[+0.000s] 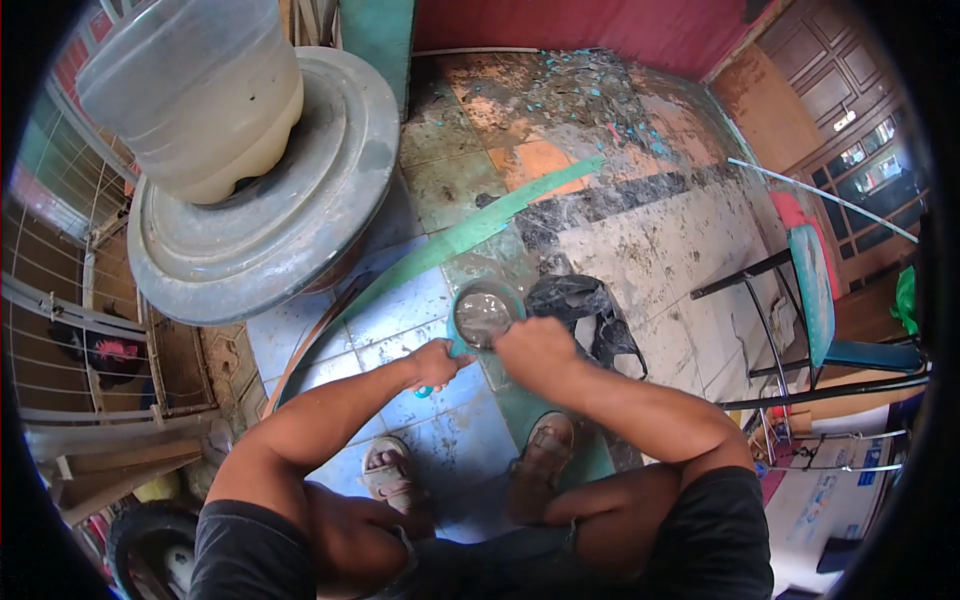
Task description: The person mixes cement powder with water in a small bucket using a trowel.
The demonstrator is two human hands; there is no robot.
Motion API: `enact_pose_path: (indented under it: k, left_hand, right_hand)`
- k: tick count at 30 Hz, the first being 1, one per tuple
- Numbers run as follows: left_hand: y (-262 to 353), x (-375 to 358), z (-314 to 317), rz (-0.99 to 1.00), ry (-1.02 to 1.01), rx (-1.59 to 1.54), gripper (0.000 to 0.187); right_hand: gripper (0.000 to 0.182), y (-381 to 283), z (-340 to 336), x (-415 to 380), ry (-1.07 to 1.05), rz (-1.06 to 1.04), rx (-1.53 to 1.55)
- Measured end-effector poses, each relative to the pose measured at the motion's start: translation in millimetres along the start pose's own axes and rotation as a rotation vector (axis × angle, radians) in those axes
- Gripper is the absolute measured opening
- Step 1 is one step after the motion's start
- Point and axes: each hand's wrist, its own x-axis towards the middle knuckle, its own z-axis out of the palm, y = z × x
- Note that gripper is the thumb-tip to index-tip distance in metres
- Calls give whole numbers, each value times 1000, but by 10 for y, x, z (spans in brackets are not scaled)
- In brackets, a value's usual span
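Observation:
A round green container [452, 325] with grey, wet-looking contents stands out low in front of me, above the tiled floor. My left hand [437, 366] is closed at its lower left side, around what looks like its green handle, whose end shows below the fingers. At the container's lower right rim is my right hand [537, 352], a closed fist; whatever it grips is hidden by the fingers. Just right of the container, a crumpled black plastic piece [572, 297] lies on the floor.
A large grey lid [350, 130] bears a cloudy plastic bottle [200, 110] at upper left. A long green strip [440, 250] crosses the floor. Debris [600, 95] lies by the red wall. A chair [812, 290] stands at right. My sandalled feet are below my hands.

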Motion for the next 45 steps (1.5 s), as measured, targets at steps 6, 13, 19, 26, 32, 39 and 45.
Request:
enact_pose_path:
  k: [6, 13, 19, 26, 32, 39, 45]
  left_hand:
    - [-91, 101, 43, 16, -30, -40, 48]
    - [-35, 3, -51, 43, -22, 81, 50]
    - [-7, -24, -53, 41, -34, 58, 53]
    - [-7, -4, -62, 64, 7, 126, 54]
    - [132, -31, 16, 2, 6, 113, 54]
    - [151, 5, 38, 53, 24, 220, 54]
    - [58, 67, 39, 38, -1, 211, 56]
  right_hand:
    - [18, 110, -696, -165, -87, 35, -26]
    - [25, -130, -19, -30, -133, -34, -19]
    - [25, 247, -384, -33, -62, 106, -4]
    - [27, 176, 150, -149, -12, 95, 71]
    - [25, 193, -199, -153, -86, 100, 88]
    - [24, 169, -32, -168, -47, 131, 96]
    - [23, 179, -509, -181, -130, 198, 102]
